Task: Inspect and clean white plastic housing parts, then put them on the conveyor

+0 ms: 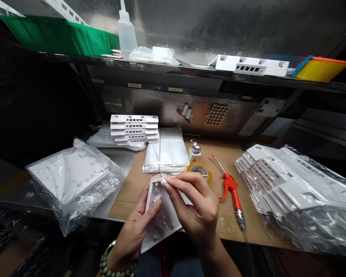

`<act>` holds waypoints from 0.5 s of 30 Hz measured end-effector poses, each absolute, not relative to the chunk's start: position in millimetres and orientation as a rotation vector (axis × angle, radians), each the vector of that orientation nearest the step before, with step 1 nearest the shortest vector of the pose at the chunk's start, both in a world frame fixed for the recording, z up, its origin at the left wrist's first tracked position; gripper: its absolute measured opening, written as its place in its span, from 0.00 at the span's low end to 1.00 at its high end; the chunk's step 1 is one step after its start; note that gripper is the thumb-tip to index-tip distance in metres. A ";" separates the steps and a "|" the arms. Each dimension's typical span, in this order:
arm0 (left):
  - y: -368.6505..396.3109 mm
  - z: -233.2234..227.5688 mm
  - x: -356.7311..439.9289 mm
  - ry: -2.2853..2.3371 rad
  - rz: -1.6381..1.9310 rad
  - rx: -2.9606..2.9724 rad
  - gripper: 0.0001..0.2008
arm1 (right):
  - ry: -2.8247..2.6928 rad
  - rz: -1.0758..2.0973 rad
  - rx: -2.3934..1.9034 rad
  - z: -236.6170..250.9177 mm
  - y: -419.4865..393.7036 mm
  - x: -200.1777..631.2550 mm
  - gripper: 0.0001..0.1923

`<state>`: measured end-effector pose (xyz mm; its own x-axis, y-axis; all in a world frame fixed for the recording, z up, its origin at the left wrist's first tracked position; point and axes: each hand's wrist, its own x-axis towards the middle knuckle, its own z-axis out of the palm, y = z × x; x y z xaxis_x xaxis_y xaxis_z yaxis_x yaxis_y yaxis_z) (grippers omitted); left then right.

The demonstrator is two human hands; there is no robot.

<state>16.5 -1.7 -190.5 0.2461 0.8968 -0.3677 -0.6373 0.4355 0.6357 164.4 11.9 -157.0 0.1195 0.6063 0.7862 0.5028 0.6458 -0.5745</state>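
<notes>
A white plastic cover (165,225) with small raised posts and slots is tilted up in front of me, over the near edge of the bench. My left hand (138,223) grips its left side, thumb lying across the inner face. Thumb and forefinger of my right hand (194,204) are pinched together at the cover's top corner. A small whitish bit shows at those fingertips, too small to name. Just beyond my hands lie a stack of clear plastic bags (168,148) and a roll of yellow tape (206,171), partly covered by my right hand.
A red air blow gun (230,184) lies right on the cardboard (216,227), near a small pump bottle (195,152). Bagged white covers flank both sides, left (69,173) and right (288,184). Stacked covers (134,129) stand behind. Overhead, a shelf (190,68) holds a green bin (57,36) and squeeze bottle (127,32).
</notes>
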 end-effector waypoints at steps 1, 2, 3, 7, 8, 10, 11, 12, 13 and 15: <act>-2.7 -189.1 18.3 0.773 1.092 0.389 0.41 | -1.525 0.097 -0.960 -156.7 12.8 162.5 0.13; -3.4 -188.1 19.1 0.773 1.100 0.385 0.40 | -1.523 0.091 -0.962 -157.0 13.6 162.1 0.13; -4.0 -187.2 19.5 0.774 1.105 0.383 0.39 | -1.516 0.087 -0.967 -157.3 14.2 162.4 0.13; -4.5 -183.5 23.1 0.774 1.096 0.397 0.40 | -1.501 0.080 -0.965 -154.9 13.1 161.0 0.13; -4.1 -182.8 24.8 0.773 1.090 0.406 0.40 | -1.511 0.080 -0.957 -153.3 12.3 159.8 0.13; -2.4 -182.9 26.1 0.768 1.076 0.418 0.43 | -1.538 0.073 -0.954 -150.4 12.0 160.5 0.13; -1.0 -184.3 23.8 0.764 1.074 0.418 0.44 | -1.543 0.069 -0.968 -150.1 13.0 164.2 0.12; 0.7 -187.0 18.3 0.758 1.079 0.414 0.45 | -1.532 0.060 -0.994 -151.3 15.1 170.9 0.11; 2.5 -191.4 8.8 0.746 1.091 0.401 0.45 | -1.501 0.046 -1.031 -154.7 18.3 180.7 0.10; 6.2 -205.7 -23.6 0.699 1.125 0.357 0.44 | -1.397 0.015 -1.147 -168.9 28.1 208.4 0.08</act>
